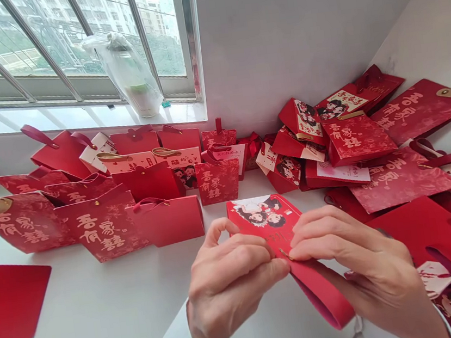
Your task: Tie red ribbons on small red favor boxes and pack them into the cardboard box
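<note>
Between my hands is a red gift box (256, 217) with a cartoon couple and gold lettering on its face. A wide red strap handle (325, 294) loops from it toward me. My left hand (234, 275) is closed on the box's left side, thumb and fingertips pressed near the strap's end. My right hand (351, 257) pinches at a small gold fastener (286, 253) where strap and box meet. The fingers partly cover the join, so I cannot tell whether the fastener is through the strap.
Rows of upright red gift boxes (100, 222) stand at the left and back of the white table (115, 308). A heap of red boxes (361, 136) fills the right. A red sheet (12, 305) lies at left. A bagged cup (139, 86) stands on the windowsill.
</note>
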`<action>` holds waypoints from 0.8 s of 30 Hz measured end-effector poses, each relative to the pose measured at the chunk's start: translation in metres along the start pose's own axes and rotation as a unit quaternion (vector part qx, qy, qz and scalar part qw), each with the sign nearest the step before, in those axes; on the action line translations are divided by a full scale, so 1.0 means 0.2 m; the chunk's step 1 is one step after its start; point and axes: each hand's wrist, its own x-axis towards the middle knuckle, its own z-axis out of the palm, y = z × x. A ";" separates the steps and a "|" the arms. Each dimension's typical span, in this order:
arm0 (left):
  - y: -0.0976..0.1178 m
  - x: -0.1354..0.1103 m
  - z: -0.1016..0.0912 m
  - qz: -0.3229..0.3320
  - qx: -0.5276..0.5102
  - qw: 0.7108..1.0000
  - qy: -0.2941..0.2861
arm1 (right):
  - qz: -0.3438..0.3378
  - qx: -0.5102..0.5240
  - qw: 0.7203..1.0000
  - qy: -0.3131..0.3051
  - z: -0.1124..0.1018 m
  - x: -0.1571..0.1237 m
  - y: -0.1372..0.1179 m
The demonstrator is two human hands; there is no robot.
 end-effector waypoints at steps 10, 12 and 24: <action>-0.02 -0.01 0.00 0.023 0.006 1.000 -0.002 | -0.012 -0.051 0.999 0.010 0.01 0.01 -0.03; -0.03 -0.01 0.00 0.020 0.000 1.000 0.003 | -0.018 -0.054 0.998 0.009 0.01 0.01 -0.03; -0.03 -0.01 0.00 0.023 -0.030 0.999 -0.002 | 0.050 0.116 0.990 -0.060 -0.05 -0.02 0.03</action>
